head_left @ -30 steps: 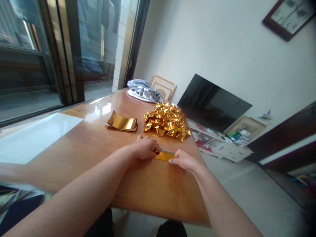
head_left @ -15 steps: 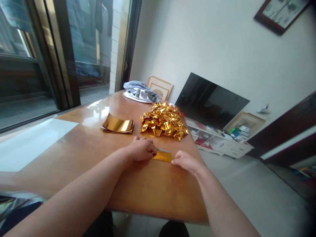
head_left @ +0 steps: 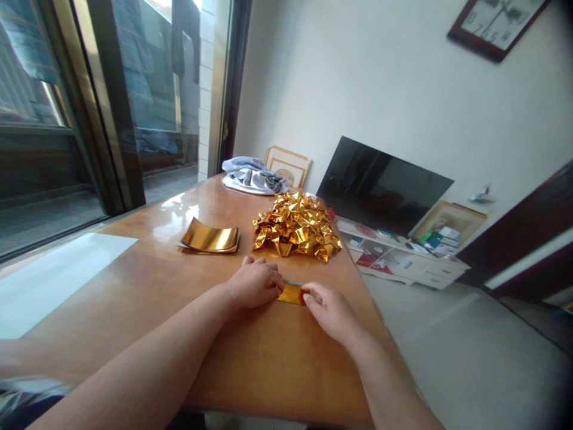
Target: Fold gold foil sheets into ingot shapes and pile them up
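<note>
A narrow folded strip of gold foil paper lies on the wooden table between my hands. My left hand grips its left end, fingers curled and pressed together. At the other end, my right hand pinches the strip between thumb and fingers, close to the tabletop. Beyond the hands rises a heap of folded gold foil pieces. To its left sits a stack of flat gold foil sheets, the top one curling up at its edges.
A white sheet covers part of the table's left side. Some grey cloth lies at the far end. Past the table stand a low white cabinet and a dark television. A glass sliding door is at left.
My right hand has moved slightly left along the strip, and its end now looks lifted or bent at the fingers. My left hand stays on the left end. The view has tilted up slightly.
</note>
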Tool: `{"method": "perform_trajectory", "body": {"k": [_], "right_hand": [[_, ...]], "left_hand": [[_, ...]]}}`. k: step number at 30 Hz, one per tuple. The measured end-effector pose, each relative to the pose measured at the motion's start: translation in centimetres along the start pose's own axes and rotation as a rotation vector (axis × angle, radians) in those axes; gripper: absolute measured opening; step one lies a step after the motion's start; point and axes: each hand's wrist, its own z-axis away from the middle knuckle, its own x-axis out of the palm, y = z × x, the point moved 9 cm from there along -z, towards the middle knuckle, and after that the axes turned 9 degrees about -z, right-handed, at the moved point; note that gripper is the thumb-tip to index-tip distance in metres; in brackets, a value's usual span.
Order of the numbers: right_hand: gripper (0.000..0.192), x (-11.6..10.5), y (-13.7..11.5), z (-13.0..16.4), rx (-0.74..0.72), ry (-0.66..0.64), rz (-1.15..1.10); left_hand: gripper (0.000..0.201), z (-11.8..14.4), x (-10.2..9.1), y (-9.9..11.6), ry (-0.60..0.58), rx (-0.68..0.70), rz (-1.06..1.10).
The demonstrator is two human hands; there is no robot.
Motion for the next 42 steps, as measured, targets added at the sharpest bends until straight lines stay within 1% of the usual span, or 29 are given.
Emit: {"method": "perform_trajectory", "body": {"k": [3, 6, 10, 13, 15, 17, 20, 24, 29, 33, 37, 39, 42], "right_hand": [[0.024, 0.1, -0.3, 0.2, -0.006, 0.001, 0.093], [0.025, 0.2, -0.1, 0.1, -0.034, 0.014, 0.126], [0.025, 0.3, -0.1, 0.1, -0.063, 0.031, 0.18], [0.025, 0.3, -0.5, 0.2, -0.05, 0.044, 0.239], [0.025, 0.2, -0.8, 0.2, -0.051, 0.052, 0.26], [0.025, 0.2, -1.0, 0.2, -0.057, 0.059, 0.27], [0.023, 0.4, -0.7, 0.0, -0.033, 0.056, 0.281], [0.021, 0.5, -0.5, 0.0, -0.004, 0.053, 0.304], [0.022, -0.2, -0.7, 0.5, 0.021, 0.078, 0.33], [0.021, -0.2, -0.4, 0.4, 0.024, 0.078, 0.341], [0.019, -0.2, 0.9, 0.2, 0.117, 0.094, 0.374], [0.023, -0.3, 1.2, 0.2, 0.142, 0.102, 0.378], [0.031, -0.3, 0.5, 0.3, 0.066, 0.106, 0.356]], "left_hand": [[0.017, 0.0, 0.0, 0.2, 0.012, 0.01, -0.018], [0.015, -0.1, 0.1, 0.4, 0.016, 0.013, -0.03], [0.014, -0.3, 0.1, 0.4, 0.052, -0.034, -0.054], [0.03, -0.3, -0.2, 0.0, 0.111, -0.09, -0.071], [0.037, -0.4, -0.1, -0.1, 0.118, -0.094, -0.08], [0.034, -0.5, 0.1, 0.0, 0.096, -0.089, -0.098], [0.024, -0.6, 0.4, 0.1, 0.06, -0.096, -0.127], [0.016, -0.7, 0.2, 0.2, 0.055, -0.094, -0.114], [0.017, -0.6, 0.1, 0.3, 0.07, -0.057, -0.082], [0.018, -0.6, 0.2, 0.1, 0.069, -0.048, -0.073], [0.019, -0.6, 0.4, -0.1, 0.059, -0.05, -0.064], [0.019, -0.6, 0.4, -0.2, 0.059, -0.056, -0.059], [0.019, -0.6, 0.5, -0.3, 0.06, -0.058, -0.056]]}}
